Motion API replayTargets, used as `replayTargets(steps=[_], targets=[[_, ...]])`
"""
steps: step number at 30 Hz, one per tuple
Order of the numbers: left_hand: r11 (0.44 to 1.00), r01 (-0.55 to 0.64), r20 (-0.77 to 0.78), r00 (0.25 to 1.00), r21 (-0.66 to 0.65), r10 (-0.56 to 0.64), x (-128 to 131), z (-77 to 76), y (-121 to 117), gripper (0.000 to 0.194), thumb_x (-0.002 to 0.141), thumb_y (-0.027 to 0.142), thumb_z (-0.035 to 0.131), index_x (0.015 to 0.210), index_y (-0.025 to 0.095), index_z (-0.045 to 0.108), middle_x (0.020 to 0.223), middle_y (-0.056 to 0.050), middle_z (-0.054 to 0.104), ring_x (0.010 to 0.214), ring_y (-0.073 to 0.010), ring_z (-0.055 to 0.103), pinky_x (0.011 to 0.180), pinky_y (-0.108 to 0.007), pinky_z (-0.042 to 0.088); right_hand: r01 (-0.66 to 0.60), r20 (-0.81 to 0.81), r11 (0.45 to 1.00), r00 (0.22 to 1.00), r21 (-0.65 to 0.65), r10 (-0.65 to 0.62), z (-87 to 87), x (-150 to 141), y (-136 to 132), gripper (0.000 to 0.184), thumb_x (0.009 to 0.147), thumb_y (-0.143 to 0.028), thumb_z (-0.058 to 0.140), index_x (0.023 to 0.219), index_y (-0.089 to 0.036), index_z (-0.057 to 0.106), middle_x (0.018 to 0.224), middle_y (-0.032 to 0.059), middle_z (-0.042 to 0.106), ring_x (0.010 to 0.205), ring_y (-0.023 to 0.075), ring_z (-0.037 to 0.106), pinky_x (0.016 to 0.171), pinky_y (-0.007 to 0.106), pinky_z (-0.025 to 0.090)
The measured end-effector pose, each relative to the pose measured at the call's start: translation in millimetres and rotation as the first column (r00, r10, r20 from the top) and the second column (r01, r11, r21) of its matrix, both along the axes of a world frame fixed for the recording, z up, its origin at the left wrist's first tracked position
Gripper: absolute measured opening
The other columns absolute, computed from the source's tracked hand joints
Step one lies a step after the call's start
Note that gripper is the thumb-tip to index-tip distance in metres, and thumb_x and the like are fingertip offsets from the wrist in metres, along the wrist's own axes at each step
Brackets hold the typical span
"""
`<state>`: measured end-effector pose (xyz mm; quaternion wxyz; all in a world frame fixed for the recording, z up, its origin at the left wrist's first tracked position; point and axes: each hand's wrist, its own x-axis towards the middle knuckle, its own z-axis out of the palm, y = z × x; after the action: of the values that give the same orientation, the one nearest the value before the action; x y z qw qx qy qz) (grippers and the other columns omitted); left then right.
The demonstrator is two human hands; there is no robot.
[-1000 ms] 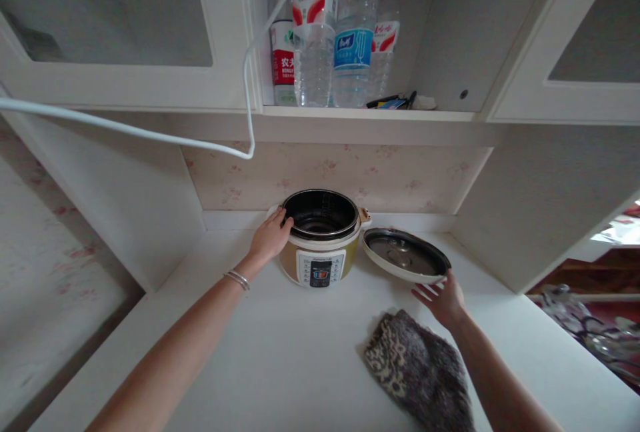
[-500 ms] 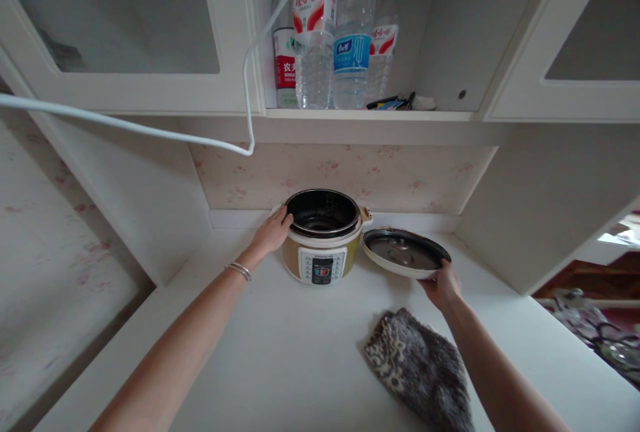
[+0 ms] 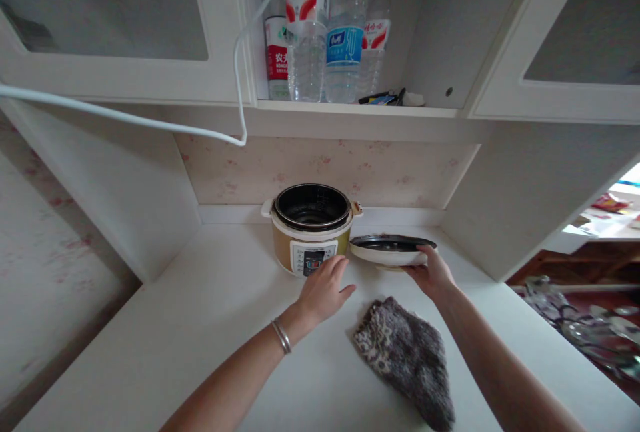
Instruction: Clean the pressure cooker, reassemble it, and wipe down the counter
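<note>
A rice cooker (image 3: 283,247) with a dark inner pot (image 3: 313,209) stands uncovered against the back of the counter. Its control panel faces me and is partly covered by my left hand (image 3: 325,289), which hovers in front with fingers apart and nothing in them. My right hand (image 3: 433,273) grips the cooker's round lid (image 3: 387,256) by its right edge, dark inner side facing up. The lid sits just right of the cooker, nearly level. Below the hands lies a grey furry cloth (image 3: 410,359) with a spotted patch.
Overhead, an open cabinet shelf (image 3: 360,109) holds several plastic bottles (image 3: 344,45) and small items. A white cable (image 3: 150,127) hangs across the upper left. Side panels (image 3: 545,185) enclose the white counter (image 3: 240,325).
My left hand has left the cooker's left rim and moved right and toward me, in front of the panel. The lid in my right hand has tilted to nearly level.
</note>
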<state>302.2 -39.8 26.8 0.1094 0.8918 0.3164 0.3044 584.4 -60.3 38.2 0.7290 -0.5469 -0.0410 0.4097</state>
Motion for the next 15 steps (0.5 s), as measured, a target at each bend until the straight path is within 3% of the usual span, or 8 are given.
replayTargets(steps=[3,6,15], targets=[[0.999,-0.029,-0.016,0.999,-0.015,0.029,31.6,-15.1,4.4,0.066,0.083,0.040,0.064,0.140,0.022,0.036,0.142,-0.015,0.043,0.131,-0.0283,0.043,0.108,-0.044,0.040,-0.028,0.002,1.000,1.000,-0.013,0.028,10.7,-10.0,-11.6,0.027,0.071,-0.023,0.063,0.095,-0.019,0.051,0.082,0.0038,0.060,0.071,0.0182,0.062,0.060,0.033,0.059],[0.998,-0.057,-0.005,0.998,0.018,0.057,52.0,-21.3,10.5,0.066,0.083,0.039,0.065,0.140,0.024,0.036,0.141,-0.015,0.044,0.129,-0.0297,0.046,0.107,-0.045,0.041,-0.061,0.044,0.998,0.997,0.000,0.061,16.2,-18.0,-24.3,0.031,0.070,-0.024,0.066,0.098,-0.019,0.053,0.084,0.0042,0.061,0.072,0.0196,0.064,0.062,0.033,0.060],[0.996,-0.078,0.040,0.996,0.043,0.076,64.5,-30.2,0.7,0.033,0.095,0.027,0.045,0.128,0.025,0.047,0.127,-0.009,0.056,0.123,-0.0230,0.052,0.097,-0.037,0.050,-0.119,0.091,0.988,0.990,0.094,0.111,25.6,-36.3,-45.2,0.035,0.071,-0.032,0.073,0.101,-0.020,0.059,0.086,0.0033,0.063,0.071,0.0170,0.065,0.069,0.032,0.060]])
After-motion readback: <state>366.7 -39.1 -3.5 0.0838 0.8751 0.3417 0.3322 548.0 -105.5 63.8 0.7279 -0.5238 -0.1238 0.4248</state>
